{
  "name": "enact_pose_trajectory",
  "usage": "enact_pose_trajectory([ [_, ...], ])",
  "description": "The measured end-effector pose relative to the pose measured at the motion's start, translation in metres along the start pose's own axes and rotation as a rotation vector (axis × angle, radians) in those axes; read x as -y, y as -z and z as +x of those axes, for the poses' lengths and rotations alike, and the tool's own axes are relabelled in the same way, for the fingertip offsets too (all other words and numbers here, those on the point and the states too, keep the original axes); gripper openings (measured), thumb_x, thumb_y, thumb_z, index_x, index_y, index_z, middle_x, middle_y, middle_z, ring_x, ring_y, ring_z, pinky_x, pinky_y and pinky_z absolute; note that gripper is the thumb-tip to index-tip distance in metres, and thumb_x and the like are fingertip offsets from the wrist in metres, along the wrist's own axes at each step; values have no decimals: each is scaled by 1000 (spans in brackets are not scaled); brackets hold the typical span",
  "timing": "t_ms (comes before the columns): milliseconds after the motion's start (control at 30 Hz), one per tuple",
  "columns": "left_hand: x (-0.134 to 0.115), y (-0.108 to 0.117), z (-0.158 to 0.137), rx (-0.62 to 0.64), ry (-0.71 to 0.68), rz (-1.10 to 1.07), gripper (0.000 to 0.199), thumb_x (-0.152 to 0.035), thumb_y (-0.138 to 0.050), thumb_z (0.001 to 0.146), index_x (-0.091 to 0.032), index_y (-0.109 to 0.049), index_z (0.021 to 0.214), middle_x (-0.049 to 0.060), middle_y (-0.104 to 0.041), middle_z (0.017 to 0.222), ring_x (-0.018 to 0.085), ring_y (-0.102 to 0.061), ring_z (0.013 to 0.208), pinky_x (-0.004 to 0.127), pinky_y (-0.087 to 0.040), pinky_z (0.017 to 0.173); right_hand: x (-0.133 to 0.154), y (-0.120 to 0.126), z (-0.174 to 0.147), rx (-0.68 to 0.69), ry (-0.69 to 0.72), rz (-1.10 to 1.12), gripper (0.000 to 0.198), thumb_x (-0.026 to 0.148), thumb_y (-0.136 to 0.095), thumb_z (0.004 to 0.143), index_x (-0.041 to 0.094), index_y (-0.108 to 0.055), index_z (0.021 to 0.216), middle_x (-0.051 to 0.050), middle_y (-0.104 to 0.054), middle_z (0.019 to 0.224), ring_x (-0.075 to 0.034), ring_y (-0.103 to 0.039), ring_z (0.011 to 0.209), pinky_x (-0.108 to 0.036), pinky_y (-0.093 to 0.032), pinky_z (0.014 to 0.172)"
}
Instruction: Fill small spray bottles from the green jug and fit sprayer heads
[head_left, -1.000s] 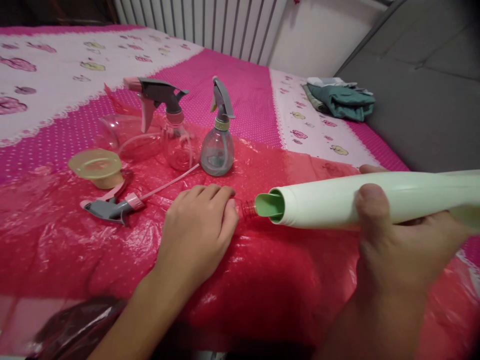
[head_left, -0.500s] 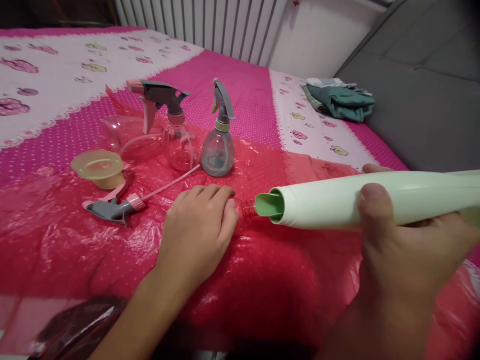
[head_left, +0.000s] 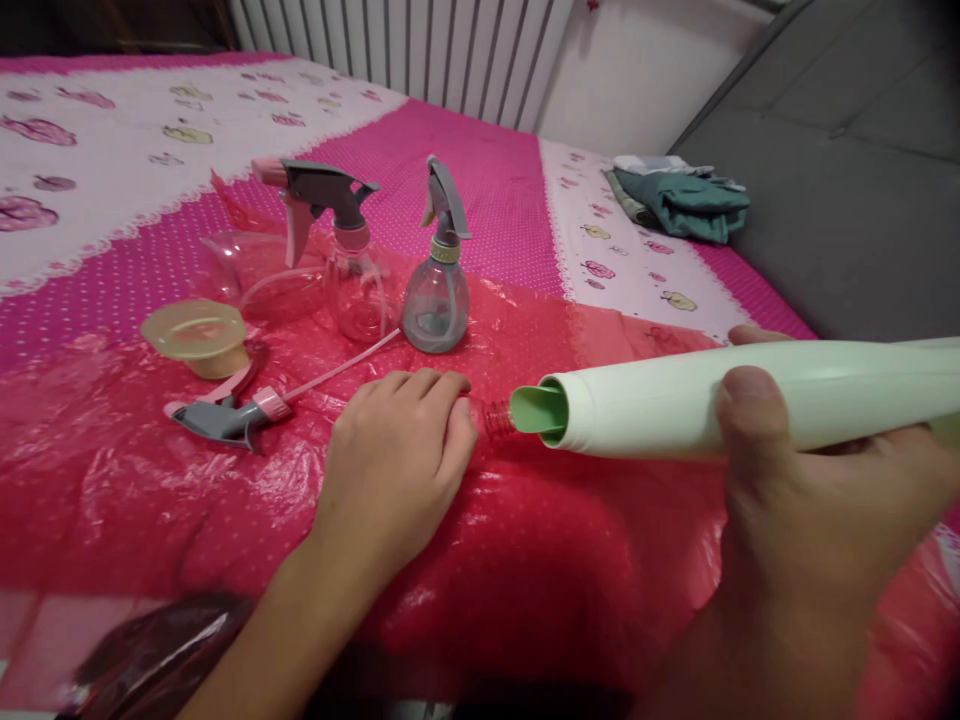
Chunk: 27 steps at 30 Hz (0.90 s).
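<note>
My left hand point(head_left: 405, 450) is wrapped round a clear bottle lying on its side; its threaded neck point(head_left: 497, 417) points right and the hand hides the body. In my right hand point(head_left: 795, 470) is a pale green jug point(head_left: 652, 395), held level, with a green pouring spout point(head_left: 536, 410) at its open mouth. The spout's tip is at the bottle's neck; whether they touch I cannot tell. No liquid shows at the mouth. Left of my left hand lies a grey and pink spray head point(head_left: 225, 418) with its pink tube.
A pink-topped spray bottle point(head_left: 364, 295) and a grey-topped spray bottle point(head_left: 439, 305) stand behind my left hand. A yellowish cap or funnel point(head_left: 196, 335) sits at left. Red plastic sheeting point(head_left: 555, 540) covers the bed's near side. Folded clothes point(head_left: 682, 200) lie by the grey headboard point(head_left: 832, 170).
</note>
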<state>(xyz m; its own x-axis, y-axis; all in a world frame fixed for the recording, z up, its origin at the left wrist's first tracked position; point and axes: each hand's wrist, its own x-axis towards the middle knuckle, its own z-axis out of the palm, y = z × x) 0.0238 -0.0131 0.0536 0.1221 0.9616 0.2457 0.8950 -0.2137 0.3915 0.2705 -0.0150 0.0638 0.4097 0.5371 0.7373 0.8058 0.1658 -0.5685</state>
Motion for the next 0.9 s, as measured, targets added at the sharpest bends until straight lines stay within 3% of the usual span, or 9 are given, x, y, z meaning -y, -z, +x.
enact_pose_trajectory([
  [167, 0, 1, -1, -16, 3, -28, 37, -31, -39, 104, -24, -76, 108, 11, -79, 105, 33, -71, 100, 50, -54, 93, 2, -3, 1, -12, -16, 71, 54, 53, -83, 80, 14, -84, 119, -14, -84, 102, -40, -80, 99, -63, -60, 97],
  [367, 1, 0, -1, -17, -22, 13, 42, -32, -35, 105, -22, -76, 108, 12, -80, 108, 34, -71, 100, 52, -55, 92, 1, -6, 2, 19, -109, 95, 56, 56, -80, 80, 14, -85, 117, -16, -84, 105, -38, -79, 95, -59, -59, 90],
  [600, 3, 0, -1, -13, -34, -1, 41, -29, -36, 105, -20, -75, 113, 12, -81, 114, 35, -73, 104, 54, -55, 94, -14, -14, 2, 16, -385, 48, 55, 67, -83, 63, 15, -77, 80, -8, -72, 70, -32, -69, 71, -46, -50, 67],
  [900, 6, 1, -1, -42, -69, 14, 39, -28, -38, 106, -21, -75, 115, 11, -83, 110, 33, -75, 102, 51, -57, 91, -9, -20, 4, 106, -442, 80, 56, 70, -77, 63, 18, -74, 82, -11, -76, 80, -34, -71, 81, -51, -55, 78],
])
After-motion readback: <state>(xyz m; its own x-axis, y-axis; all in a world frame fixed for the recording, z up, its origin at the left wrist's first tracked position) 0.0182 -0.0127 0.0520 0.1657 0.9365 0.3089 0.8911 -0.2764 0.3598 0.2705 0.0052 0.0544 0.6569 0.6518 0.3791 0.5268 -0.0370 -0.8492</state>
